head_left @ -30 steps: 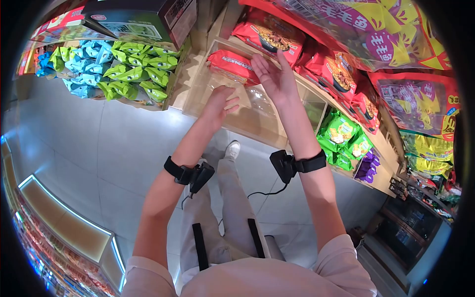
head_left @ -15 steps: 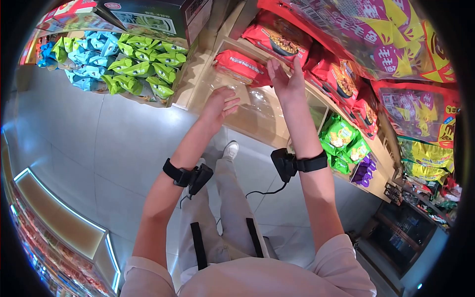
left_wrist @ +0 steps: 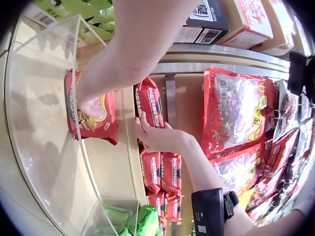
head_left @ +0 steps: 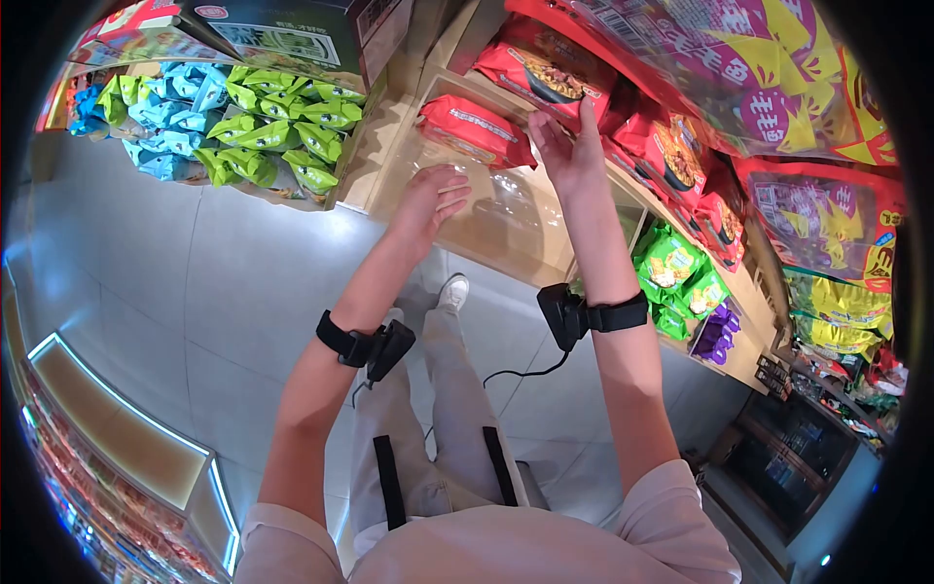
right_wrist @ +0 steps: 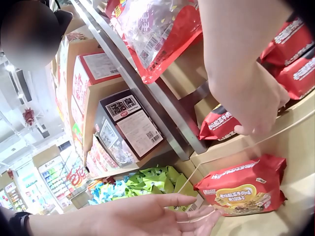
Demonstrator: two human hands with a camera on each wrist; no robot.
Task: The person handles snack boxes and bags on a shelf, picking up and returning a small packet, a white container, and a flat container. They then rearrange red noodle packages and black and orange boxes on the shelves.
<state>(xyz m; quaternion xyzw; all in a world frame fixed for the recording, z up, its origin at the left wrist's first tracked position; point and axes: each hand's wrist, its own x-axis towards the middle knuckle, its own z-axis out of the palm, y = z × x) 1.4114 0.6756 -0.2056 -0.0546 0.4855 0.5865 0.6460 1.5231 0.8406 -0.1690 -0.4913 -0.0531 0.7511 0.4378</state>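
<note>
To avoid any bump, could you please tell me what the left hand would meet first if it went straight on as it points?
The left hand would most likely meet the red packet lying in the clear bin, though depth is unclear.

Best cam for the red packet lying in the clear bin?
Right wrist: the red packet shows nearly whole, its yellow label facing the camera. In the left wrist view, the left hand covers part of it. The head view shows its lettered side from above, label not readable.
</note>
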